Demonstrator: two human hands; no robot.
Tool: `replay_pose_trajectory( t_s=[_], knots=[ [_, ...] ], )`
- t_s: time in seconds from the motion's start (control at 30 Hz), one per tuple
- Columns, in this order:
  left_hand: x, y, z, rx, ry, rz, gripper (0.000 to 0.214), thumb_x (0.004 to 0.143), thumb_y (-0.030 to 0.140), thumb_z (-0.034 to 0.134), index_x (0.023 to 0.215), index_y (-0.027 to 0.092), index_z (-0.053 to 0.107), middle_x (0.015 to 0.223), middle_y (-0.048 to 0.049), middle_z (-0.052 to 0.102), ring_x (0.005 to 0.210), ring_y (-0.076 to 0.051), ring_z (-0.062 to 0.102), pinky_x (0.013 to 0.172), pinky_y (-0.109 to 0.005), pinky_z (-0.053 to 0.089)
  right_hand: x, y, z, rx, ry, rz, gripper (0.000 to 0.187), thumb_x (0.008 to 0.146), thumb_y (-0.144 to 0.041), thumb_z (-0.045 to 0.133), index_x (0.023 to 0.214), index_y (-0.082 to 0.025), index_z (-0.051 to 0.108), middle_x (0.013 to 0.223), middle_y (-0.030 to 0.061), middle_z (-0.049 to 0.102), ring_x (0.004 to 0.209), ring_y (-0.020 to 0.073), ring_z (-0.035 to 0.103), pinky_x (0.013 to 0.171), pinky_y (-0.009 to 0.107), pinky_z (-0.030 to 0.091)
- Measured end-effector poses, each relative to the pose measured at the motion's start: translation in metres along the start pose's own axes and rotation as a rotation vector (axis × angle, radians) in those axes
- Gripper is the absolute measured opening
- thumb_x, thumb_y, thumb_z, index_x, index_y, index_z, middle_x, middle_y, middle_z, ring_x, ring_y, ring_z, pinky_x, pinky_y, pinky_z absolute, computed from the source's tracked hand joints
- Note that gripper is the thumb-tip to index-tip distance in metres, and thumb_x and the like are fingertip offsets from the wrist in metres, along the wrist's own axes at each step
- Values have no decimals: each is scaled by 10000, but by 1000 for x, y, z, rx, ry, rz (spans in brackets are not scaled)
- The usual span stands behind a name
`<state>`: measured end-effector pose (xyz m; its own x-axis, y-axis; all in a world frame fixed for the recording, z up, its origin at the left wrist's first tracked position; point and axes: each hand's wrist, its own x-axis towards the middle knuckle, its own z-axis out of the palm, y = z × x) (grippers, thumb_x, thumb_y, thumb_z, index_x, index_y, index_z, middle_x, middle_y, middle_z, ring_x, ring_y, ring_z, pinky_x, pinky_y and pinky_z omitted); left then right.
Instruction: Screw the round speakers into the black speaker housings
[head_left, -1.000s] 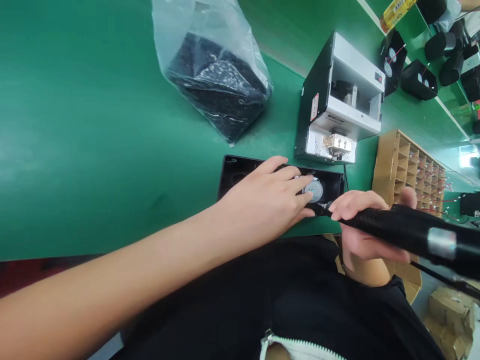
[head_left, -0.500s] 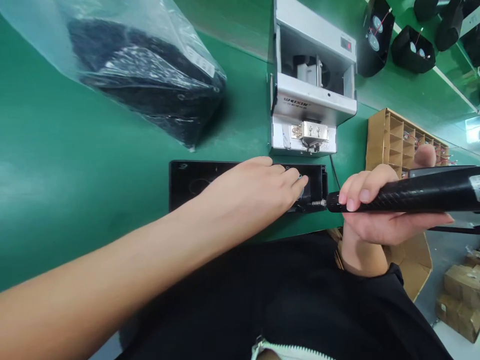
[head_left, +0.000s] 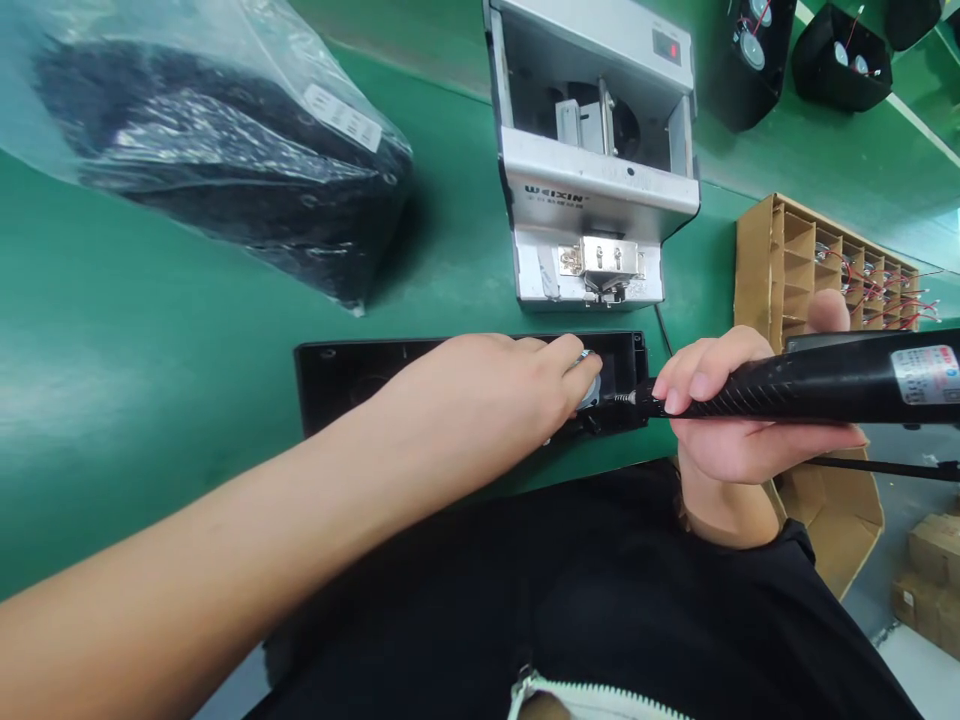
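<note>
A long black plastic housing [head_left: 337, 382] lies open side up on the green table in front of me. My left hand [head_left: 517, 385] reaches into its right part, fingers closed on a small round silver speaker [head_left: 593, 388]; the fingers hide much of it. My right hand [head_left: 731, 455] is wrapped around a black electric screwdriver [head_left: 817, 385] held nearly level. Its spring-covered tip points left, over the right end of the housing and close beside the speaker. I cannot tell whether the bit touches a screw.
Behind the housing stands a silver screw feeder [head_left: 600, 180]. A clear plastic bag [head_left: 247, 170] with black contents lies at the left. To the right is a divided cardboard box [head_left: 795, 260] of parts with red wires. More black housings [head_left: 840, 60] stand at the far right.
The screwdriver tip has moved left, farther over the housing's end. More of the speaker shows beside my left fingers. The whole view has shifted a little.
</note>
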<state>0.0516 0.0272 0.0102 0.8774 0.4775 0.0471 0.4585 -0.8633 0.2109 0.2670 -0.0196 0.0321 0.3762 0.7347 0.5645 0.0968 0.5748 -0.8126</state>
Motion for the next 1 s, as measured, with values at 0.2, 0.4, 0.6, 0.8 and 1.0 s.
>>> replay_pose_trajectory(
  t_s=[0.2,0.4,0.6,0.8,1.0],
  knots=[
    [-1,2,-1,-25,-22,-32,402,1069,42,688,1383,220,867,1116,-75,864,827,-273,836,673,-409,552,3,0,-2,11,-41,-14,1060,1115,-1049,15,1497,-443,796,685,-89,603,357,140,451,394,263,515],
    [1,3,-4,-22,-32,-45,396,1072,35,701,1384,224,856,1091,-53,848,851,-273,846,668,-408,535,-3,11,2,-12,-33,13,1126,1057,-1095,-32,1523,-419,739,647,-107,533,328,145,366,349,260,454],
    [3,7,-7,-44,-48,-71,340,1106,43,700,1348,217,865,1052,-42,815,837,-269,814,668,-405,462,-4,17,4,78,-19,-5,1066,1107,-1059,17,1486,-406,768,653,-90,605,334,140,395,344,237,433],
    [7,9,-13,-45,-121,-91,359,1145,54,662,1387,220,870,1086,-47,824,843,-252,800,684,-394,415,-3,14,5,41,-37,9,1073,1094,-1061,-20,1408,-433,790,640,-102,570,326,139,393,364,238,448],
    [8,9,-15,-29,-150,-84,394,1132,68,654,1429,222,862,1105,-52,834,851,-240,802,690,-380,419,-7,19,1,192,-75,4,1042,1144,-1029,71,1511,-405,820,678,-91,603,358,137,421,373,245,451]
  ],
)
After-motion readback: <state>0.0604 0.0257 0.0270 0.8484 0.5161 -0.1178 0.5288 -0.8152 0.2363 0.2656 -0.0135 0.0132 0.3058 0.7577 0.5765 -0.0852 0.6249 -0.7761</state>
